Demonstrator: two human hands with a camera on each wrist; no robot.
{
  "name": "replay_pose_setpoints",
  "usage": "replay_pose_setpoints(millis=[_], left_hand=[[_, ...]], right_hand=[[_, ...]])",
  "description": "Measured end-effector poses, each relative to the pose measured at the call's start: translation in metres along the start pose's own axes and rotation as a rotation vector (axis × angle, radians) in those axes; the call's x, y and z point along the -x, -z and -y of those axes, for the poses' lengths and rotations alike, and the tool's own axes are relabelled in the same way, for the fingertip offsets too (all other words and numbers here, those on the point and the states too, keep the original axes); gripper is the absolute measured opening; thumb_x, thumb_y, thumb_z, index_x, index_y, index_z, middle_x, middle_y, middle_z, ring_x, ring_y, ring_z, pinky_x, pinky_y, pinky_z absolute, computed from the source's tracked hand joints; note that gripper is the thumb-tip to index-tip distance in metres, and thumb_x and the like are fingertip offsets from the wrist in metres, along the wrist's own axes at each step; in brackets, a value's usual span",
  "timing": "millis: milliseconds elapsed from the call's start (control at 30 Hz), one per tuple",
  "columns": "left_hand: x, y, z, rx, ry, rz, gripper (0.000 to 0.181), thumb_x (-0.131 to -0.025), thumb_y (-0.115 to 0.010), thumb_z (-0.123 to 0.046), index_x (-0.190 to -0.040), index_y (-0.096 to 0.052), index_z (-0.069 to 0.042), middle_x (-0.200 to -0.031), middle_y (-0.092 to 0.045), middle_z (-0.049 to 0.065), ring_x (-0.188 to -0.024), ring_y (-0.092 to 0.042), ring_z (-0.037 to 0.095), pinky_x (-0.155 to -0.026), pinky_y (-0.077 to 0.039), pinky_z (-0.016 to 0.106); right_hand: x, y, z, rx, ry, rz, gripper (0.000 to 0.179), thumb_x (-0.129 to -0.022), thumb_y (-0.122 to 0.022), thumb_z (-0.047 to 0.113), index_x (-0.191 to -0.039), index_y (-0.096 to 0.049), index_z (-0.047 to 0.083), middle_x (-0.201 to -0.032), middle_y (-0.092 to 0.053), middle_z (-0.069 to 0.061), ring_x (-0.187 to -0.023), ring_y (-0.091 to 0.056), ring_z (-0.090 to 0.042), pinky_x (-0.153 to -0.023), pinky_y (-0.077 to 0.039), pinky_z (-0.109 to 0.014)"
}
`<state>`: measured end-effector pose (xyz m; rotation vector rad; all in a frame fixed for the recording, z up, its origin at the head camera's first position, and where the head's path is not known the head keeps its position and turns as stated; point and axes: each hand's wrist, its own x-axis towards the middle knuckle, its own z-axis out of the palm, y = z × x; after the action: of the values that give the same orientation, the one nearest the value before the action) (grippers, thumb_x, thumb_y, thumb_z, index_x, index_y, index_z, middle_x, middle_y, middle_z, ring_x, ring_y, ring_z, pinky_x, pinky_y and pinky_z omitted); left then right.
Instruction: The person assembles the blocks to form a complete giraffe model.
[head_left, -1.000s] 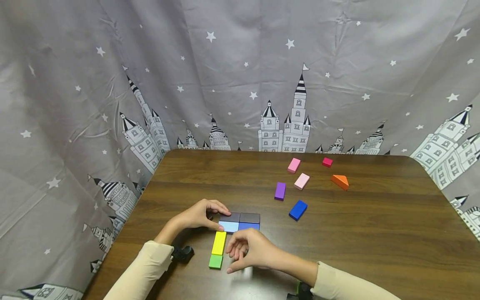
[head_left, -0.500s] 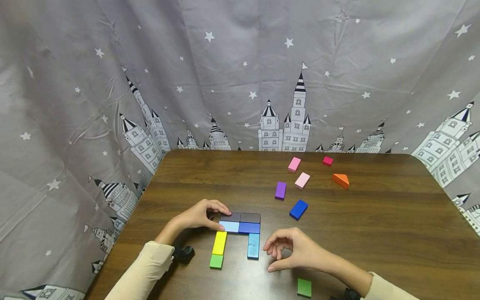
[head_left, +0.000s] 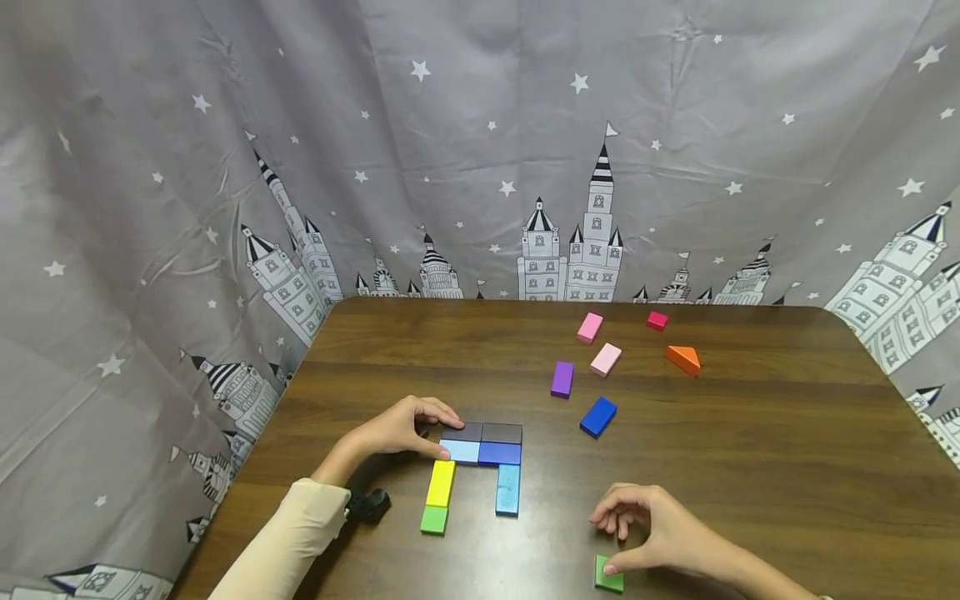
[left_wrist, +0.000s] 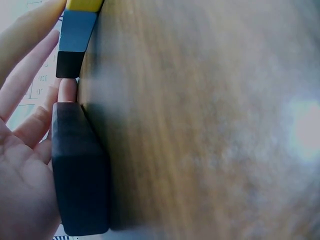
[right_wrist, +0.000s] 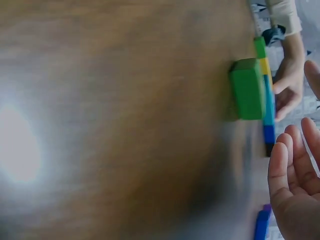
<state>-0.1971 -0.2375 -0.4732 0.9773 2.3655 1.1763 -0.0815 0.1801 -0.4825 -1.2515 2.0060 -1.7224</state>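
Observation:
My left hand [head_left: 392, 429] rests at the left end of a flat row. Its thumb touches a light blue block [head_left: 463, 452] and a fingertip touches the dark grey block [head_left: 471, 432] behind it. In the left wrist view, a dark block [left_wrist: 80, 195] stands near the palm. My right hand [head_left: 663, 529] reaches over a green block [head_left: 611, 584] near the front edge. The thumb tip overlaps its top in the head view; the fingers are spread away from it. In the right wrist view, that green block [right_wrist: 247, 90] sits on the table apart from the fingers.
A second dark grey block [head_left: 502, 432] and a blue block [head_left: 499, 453] continue the row. Below it lie yellow [head_left: 440, 483], green [head_left: 433, 520] and sky-blue [head_left: 507, 490] blocks. Farther back are purple [head_left: 562, 378], dark blue [head_left: 598, 417], orange triangular [head_left: 683, 359] and several pink-red blocks.
My right hand has moved right and nearer, from over the sky-blue block to the loose green block. The sky-blue block has come into view beneath the row. My left hand has stayed put.

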Motion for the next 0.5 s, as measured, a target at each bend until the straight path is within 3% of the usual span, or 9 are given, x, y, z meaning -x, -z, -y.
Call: replay_pose_setpoints(millis=[267, 500], left_hand=[[0.0, 0.0, -0.001, 0.011, -0.002, -0.008, 0.043, -0.078, -0.087, -0.017, -0.116, -0.074, -0.005, -0.117, -0.069, 0.006, -0.114, -0.059, 0.027, -0.097, -0.046, 0.044], [0.0, -0.001, 0.002, -0.005, 0.009, -0.005, 0.043, -0.078, -0.087, -0.02, -0.117, -0.074, -0.007, -0.118, -0.069, 0.003, -0.115, -0.058, 0.024, -0.102, -0.044, 0.036]], right_hand=[[0.019, 0.003, -0.006, 0.054, -0.041, 0.012, 0.048, -0.069, -0.092, 0.007, -0.108, -0.065, 0.002, -0.093, -0.064, -0.014, -0.074, -0.059, -0.024, -0.06, -0.054, -0.029], [0.025, 0.003, -0.006, 0.098, -0.115, 0.033, 0.045, -0.07, -0.092, 0.012, -0.106, -0.066, 0.007, -0.089, -0.065, -0.009, -0.071, -0.058, -0.02, -0.06, -0.052, -0.025]])
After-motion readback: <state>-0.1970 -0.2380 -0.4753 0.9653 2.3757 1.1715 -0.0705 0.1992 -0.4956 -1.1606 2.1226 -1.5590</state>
